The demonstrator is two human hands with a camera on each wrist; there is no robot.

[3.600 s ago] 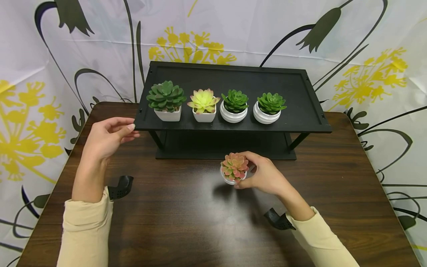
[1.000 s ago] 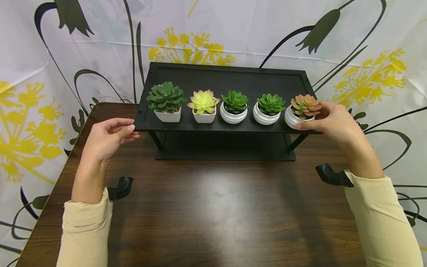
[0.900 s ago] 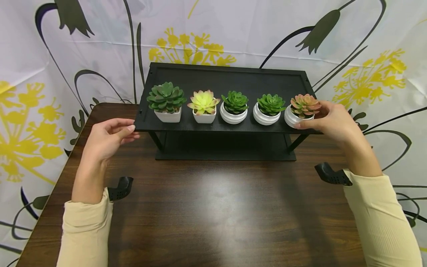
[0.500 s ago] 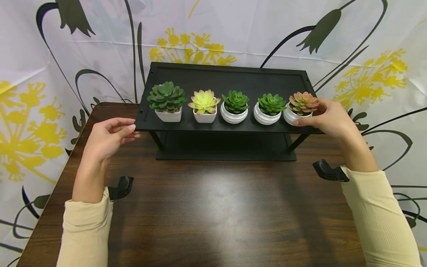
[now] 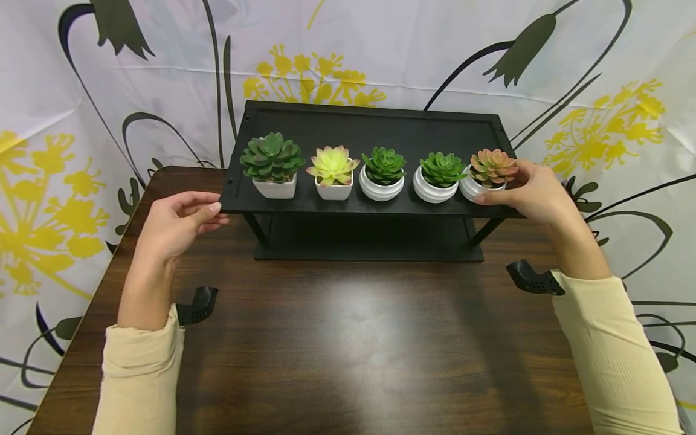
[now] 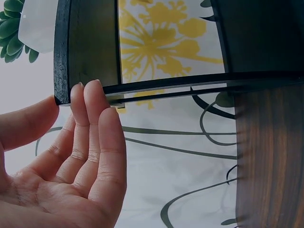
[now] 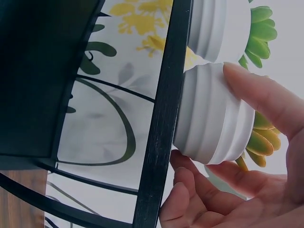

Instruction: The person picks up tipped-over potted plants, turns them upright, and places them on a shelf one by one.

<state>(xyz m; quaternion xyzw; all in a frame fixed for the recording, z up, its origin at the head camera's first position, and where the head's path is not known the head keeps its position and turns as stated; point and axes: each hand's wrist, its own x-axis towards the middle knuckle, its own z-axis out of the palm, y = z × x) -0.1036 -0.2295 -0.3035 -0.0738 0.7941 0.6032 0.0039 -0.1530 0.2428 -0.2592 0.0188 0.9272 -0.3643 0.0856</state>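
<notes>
My right hand [image 5: 544,192] grips a pinkish-orange potted succulent [image 5: 492,168] at the right end of the black shelf's top. Its ribbed white pot [image 7: 211,114] sits right at the top board in the right wrist view, thumb on one side and fingers on the other. At the shelf's left front corner, my left hand [image 5: 175,223] pinches the edge of the black shelf [image 5: 370,127], thumb above and fingertips beneath. To the left of the held plant stand two green succulents in round white pots [image 5: 435,184], a yellow-green succulent [image 5: 333,166] and a larger dark green succulent [image 5: 272,158] in square pots.
The shelf has a lower board [image 5: 370,238] and stands at the back of a dark wooden table [image 5: 348,350]. Behind it hangs a white curtain [image 5: 413,48] with yellow and grey flower prints. Black wrist mounts [image 5: 198,306] project from both sleeves.
The right hand has carried the pinkish-orange succulent from above the table up to the shelf's right end, then shifted it slightly left and back. The left hand has stayed at the corner.
</notes>
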